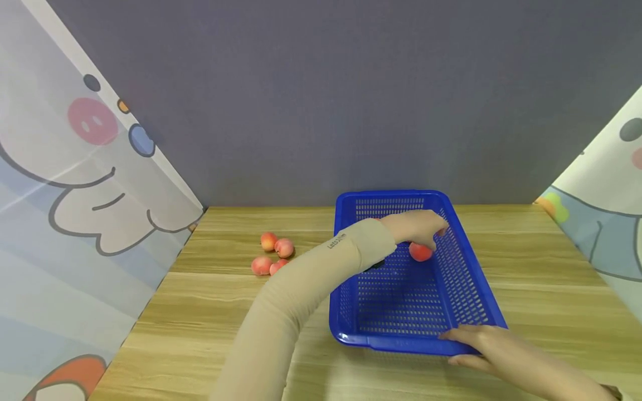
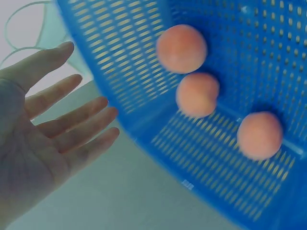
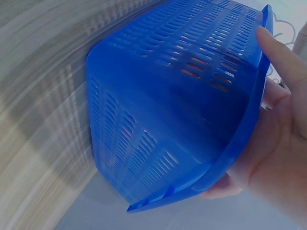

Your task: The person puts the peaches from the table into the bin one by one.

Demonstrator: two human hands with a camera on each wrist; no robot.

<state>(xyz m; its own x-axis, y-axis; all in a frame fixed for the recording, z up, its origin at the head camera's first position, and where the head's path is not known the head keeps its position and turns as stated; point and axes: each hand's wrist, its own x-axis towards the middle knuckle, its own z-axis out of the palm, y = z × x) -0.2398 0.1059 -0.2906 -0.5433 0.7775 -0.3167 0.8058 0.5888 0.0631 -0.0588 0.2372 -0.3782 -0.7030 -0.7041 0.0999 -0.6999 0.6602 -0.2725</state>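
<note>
My left hand [image 1: 418, 225] reaches over the far right part of a blue plastic basket [image 1: 471, 262]. In the left wrist view, the left hand [image 2: 57, 120] has its fingers straight and spread, with nothing in them, beside the basket rim [image 2: 127, 132]. Three peaches lie inside, an upper peach [image 2: 181, 49], a middle peach [image 2: 197, 95] and a lower peach [image 2: 260, 135]. One red peach [image 1: 420, 252] shows below the hand in the head view. My right hand [image 1: 484, 348] grips the rim at the basket's near right corner, its thumb [image 3: 278, 52] against the rim.
Several peaches [image 1: 284, 248] sit together on the wooden table [image 1: 200, 312] left of the basket, one partly hidden by my left sleeve [image 1: 296, 289]. A grey panel [image 1: 321, 100] stands behind the table, with cartoon-printed sheets [image 1: 45, 184] at the sides.
</note>
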